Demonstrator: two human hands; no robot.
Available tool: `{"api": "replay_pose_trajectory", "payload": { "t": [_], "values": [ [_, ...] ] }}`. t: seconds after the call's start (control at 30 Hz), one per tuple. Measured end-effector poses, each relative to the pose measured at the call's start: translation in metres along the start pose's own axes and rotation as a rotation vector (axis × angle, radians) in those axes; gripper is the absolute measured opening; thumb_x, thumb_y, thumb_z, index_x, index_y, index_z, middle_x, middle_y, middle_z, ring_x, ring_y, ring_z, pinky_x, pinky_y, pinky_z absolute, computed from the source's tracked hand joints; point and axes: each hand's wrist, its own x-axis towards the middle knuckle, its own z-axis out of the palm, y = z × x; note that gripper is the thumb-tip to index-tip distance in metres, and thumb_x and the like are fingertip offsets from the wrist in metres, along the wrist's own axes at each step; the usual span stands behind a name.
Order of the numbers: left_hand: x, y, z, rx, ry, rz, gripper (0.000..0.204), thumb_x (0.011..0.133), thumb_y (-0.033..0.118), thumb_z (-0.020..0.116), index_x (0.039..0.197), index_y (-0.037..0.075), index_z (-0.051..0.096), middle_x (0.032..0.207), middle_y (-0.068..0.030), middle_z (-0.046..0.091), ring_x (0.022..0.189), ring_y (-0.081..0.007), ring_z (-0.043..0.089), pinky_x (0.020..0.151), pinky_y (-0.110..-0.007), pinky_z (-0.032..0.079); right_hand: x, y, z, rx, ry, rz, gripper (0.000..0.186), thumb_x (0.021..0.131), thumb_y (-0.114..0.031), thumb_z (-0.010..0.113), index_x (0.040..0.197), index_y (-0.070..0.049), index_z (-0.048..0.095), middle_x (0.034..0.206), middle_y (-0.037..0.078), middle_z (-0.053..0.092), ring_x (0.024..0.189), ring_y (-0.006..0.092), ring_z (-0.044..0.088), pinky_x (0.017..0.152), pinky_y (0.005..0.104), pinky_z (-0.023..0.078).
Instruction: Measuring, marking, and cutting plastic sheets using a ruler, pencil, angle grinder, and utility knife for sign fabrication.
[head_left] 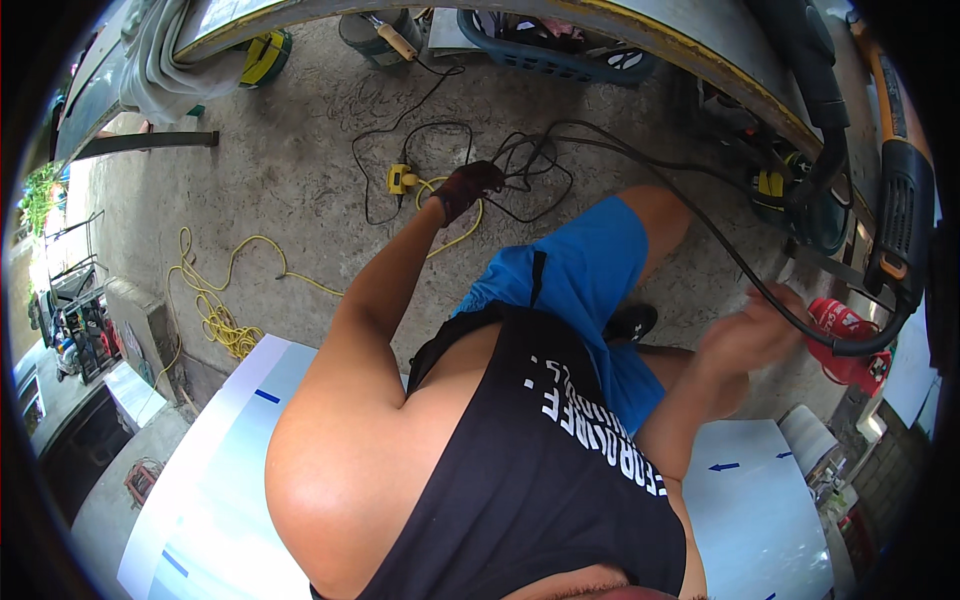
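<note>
My left hand (pixel 470 190), in a dark red and black glove, is closed on a bundle of black power cords (pixel 520 165) low over the floor. Just left of it, a yellow outlet box (pixel 400 180) joins a yellow extension cord (pixel 318 285) to a black cord. My right hand (pixel 765 320) is bare and smeared by motion, so its fingers cannot be made out. It is beside a thick black cable (pixel 745 265) that loops down from an orange and black power tool (pixel 895 215). A red object with white print (pixel 848 345) hangs just right of that hand; its kind is unclear.
A metal-edged workbench (pixel 660 40) runs across the top and right. Under it stand a blue plastic basket (pixel 560 55), a bucket (pixel 380 42) and a green-black container (pixel 815 215). A yellow cord coil (pixel 225 330) lies on the concrete floor. Pale sheets (pixel 750 490) with blue arrows are behind me.
</note>
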Motion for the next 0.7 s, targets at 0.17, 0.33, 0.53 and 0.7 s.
{"api": "replay_pose_trajectory", "payload": {
  "t": [0.17,0.33,0.53,0.7],
  "values": [
    [-0.024,0.017,-0.008,-0.315,0.007,0.146,0.035,0.099,0.020,0.066,0.130,0.004,0.062,0.116,-0.0063,0.070,0.108,-0.0170,0.068,0.095,-0.035,0.054,-0.079,0.008,0.055,-0.014,-0.722,0.294,0.023,0.107,-0.019,0.055,0.104,0.001,0.065,0.087,0.010,0.066,0.081,0.0179,0.067,0.074,0.0321,0.054],
    [-0.053,0.094,0.007,-0.237,-0.018,0.280,0.044,0.101,0.025,0.065,0.137,0.001,0.056,0.106,-0.0058,0.070,0.105,-0.0226,0.072,0.094,-0.039,0.059,-0.070,-0.006,0.082,0.065,-1.007,0.029,0.013,0.102,-0.010,0.059,0.107,-0.001,0.068,0.096,0.013,0.071,0.083,0.0248,0.070,0.074,0.0345,0.054],
    [-0.087,0.184,0.039,-0.322,0.157,0.362,0.058,0.103,0.040,0.063,0.142,-0.001,0.053,0.087,-0.0030,0.064,0.077,-0.0174,0.067,0.070,-0.033,0.056,-0.089,-0.015,0.109,0.227,-1.211,0.025,0.026,0.096,-0.012,0.067,0.121,-0.004,0.066,0.098,0.013,0.070,0.084,0.0290,0.070,0.076,0.0394,0.055],
    [-0.099,0.208,0.045,-0.182,0.065,0.307,0.057,0.103,0.045,0.061,0.143,0.004,0.056,0.078,-0.0008,0.062,0.071,-0.0136,0.066,0.061,-0.028,0.052,-0.106,-0.015,0.120,0.191,-1.456,0.008,0.040,0.093,-0.018,0.071,0.131,-0.008,0.063,0.098,0.014,0.070,0.085,0.0320,0.070,0.077,0.0433,0.055]
  ]
}}
